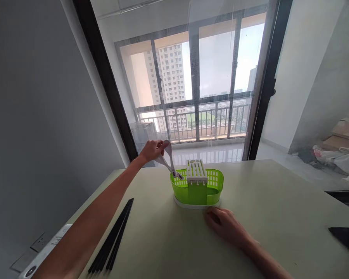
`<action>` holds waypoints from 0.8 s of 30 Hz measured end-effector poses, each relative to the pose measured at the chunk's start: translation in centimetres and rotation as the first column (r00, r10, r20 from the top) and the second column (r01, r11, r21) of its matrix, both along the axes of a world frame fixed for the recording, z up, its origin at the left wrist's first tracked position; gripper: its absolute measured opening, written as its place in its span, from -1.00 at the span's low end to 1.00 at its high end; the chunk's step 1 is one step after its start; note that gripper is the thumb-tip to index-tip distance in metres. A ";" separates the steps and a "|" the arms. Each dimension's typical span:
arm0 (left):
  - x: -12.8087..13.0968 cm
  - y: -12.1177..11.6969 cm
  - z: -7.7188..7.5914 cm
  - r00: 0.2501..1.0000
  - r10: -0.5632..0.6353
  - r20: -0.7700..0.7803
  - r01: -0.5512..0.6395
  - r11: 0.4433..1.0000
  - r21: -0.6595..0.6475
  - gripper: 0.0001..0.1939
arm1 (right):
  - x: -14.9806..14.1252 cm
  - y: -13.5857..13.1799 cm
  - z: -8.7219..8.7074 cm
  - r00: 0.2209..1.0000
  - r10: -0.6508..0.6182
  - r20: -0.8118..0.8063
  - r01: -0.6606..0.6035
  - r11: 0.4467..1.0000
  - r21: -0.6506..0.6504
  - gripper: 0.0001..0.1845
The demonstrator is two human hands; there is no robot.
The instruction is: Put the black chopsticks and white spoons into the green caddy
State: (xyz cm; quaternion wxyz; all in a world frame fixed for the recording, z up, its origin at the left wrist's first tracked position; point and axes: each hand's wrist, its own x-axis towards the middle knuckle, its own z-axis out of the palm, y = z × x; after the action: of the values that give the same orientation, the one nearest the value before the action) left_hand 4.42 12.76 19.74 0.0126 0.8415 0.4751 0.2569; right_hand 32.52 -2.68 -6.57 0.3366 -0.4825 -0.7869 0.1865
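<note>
My left hand [154, 150] is closed on two white spoons by their bowl ends, at the left end of the green cutlery basket [182, 193]. One spoon [169, 150] hangs nearly upright; the other spoon [166, 164] slants to the right. Their labelled handle ends reach down over the basket's left compartment; whether they touch its rim I cannot tell. A white slotted rack [196, 170] sits across the basket's middle. My right hand [222, 224] lies on the table, fingers curled with nothing visible in them, against or just in front of the basket's white base.
Several black chopsticks [116, 238] lie on the pale table [264, 205] to the left. A white power strip [58, 238] is at the table's left edge. Some black object [347, 238] lies at the right edge. Behind the table stands a glass partition [215, 77].
</note>
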 end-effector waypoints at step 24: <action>-12.7 -2.7 -6.0 0.972 0.109 -0.210 -0.227 0.678 -0.699 -0.30 | 0.1 -0.4 0.6 1.000 -0.007 -0.008 0.007 1.000 -0.023 -0.61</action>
State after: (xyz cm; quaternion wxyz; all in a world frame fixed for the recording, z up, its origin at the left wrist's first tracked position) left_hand -8.28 10.08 13.78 0.2808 0.7389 0.6124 -0.0134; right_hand 32.65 -3.06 -6.01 0.3350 -0.4882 -0.7816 0.1962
